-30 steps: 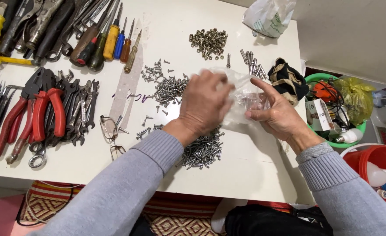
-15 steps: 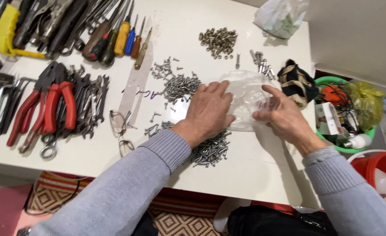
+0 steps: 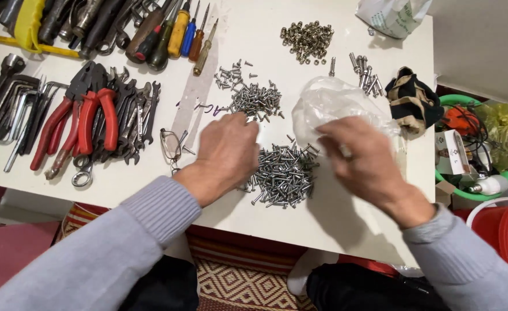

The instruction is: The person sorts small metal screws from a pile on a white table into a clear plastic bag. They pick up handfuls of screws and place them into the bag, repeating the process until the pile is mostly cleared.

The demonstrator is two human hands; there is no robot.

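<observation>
Screw pile (image 3: 282, 175) lies between both hands, pliers (image 3: 78, 118) far left.

Right hand (image 3: 362, 161) motion-blurred, fingers indistinct, covering part of clear plastic bag (image 3: 328, 103). Left hand (image 3: 226, 151) hiding near edge of screw pile (image 3: 282, 173). Red bucket (image 3: 504, 230) and white bag (image 3: 393, 14) cut off by frame edges. Spectacles (image 3: 172, 147) too small for detail.
</observation>
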